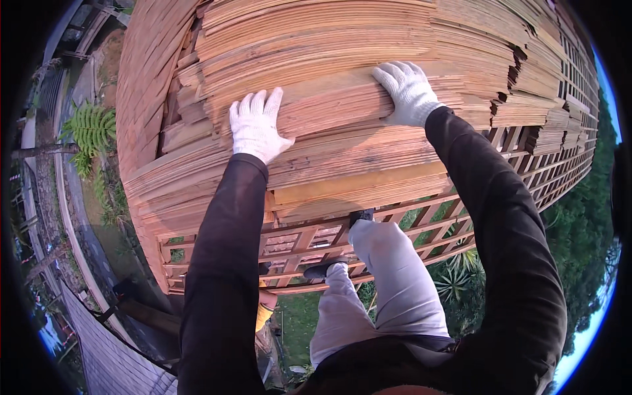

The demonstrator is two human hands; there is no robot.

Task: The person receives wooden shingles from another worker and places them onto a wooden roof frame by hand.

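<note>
My left hand (257, 128), in a white knit glove, lies with fingers stretched and spread on the reddish-brown wooden shingles. Its thumb points right along their edges. My right hand (405, 92), gloved the same way, rests on the shingles farther right, its fingers spread and palm down. Between the two hands lies a bundle of thin, layered wooden shingles (336, 105). Neither hand is closed round anything that shows. Another row of stacked shingles (355, 158) lies just below the hands, nearer to my legs.
Open wooden battens (289, 253) form a lattice under my feet, with ground visible through the gaps. More lattice (556, 155) runs off to the right. Overlapping shingles (148, 85) cover the left slope. Below are a fern (91, 128) and another person's yellow-clad arm (264, 309).
</note>
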